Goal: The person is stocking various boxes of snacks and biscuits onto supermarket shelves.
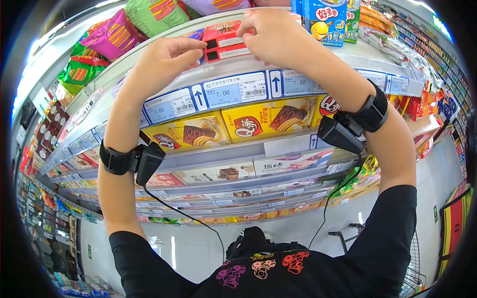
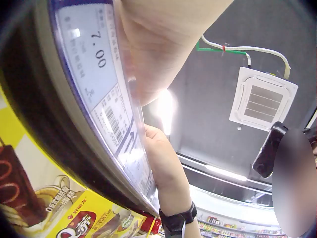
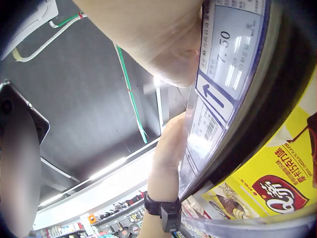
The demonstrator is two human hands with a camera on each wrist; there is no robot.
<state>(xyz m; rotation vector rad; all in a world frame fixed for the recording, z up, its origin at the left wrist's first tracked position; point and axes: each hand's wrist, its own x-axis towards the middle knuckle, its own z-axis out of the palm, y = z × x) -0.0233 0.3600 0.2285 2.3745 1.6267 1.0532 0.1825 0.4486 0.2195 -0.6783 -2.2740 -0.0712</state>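
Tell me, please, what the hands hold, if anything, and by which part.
The left hand and right hand are at opposite ends of the red boxes; any hold is unclear.

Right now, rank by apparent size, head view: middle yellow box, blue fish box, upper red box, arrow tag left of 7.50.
Middle yellow box
Blue fish box
Upper red box, partly behind the right hand
Arrow tag

A shop: snack shelves point(image 1: 198, 174) carry price labels point(image 1: 222, 93) reading 7.00.
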